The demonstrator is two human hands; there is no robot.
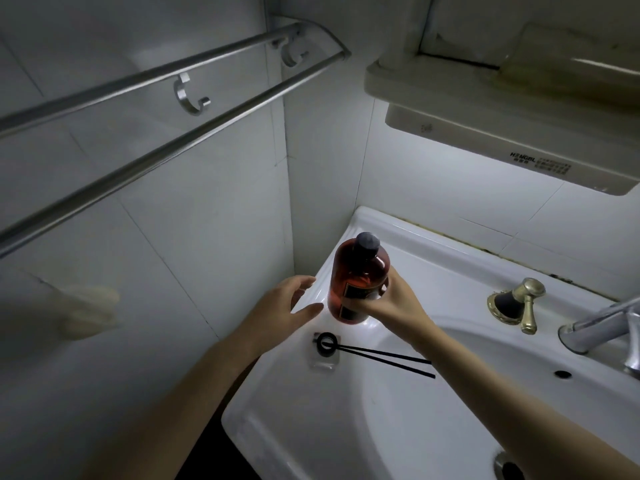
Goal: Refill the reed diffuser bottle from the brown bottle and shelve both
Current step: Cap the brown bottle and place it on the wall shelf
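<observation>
My right hand (388, 303) grips the brown bottle (358, 271) by its lower body, holding it upright above the sink's left rim. The bottle has a dark cap and a black label. My left hand (287, 303) hovers just left of the bottle, fingers spread, touching nothing. Below them the small clear reed diffuser bottle (325, 351) with a black ring at its neck stands on the white sink (294, 410) ledge. Two black reeds (388, 358) stick out of it to the right, lying low over the basin.
A white shelf (485, 95) hangs on the wall above the sink at upper right. A brass tap handle (519, 303) and a chrome faucet (602, 323) sit at the sink's back right. Two steel towel rails (156, 98) with hooks cross the tiled wall on the left.
</observation>
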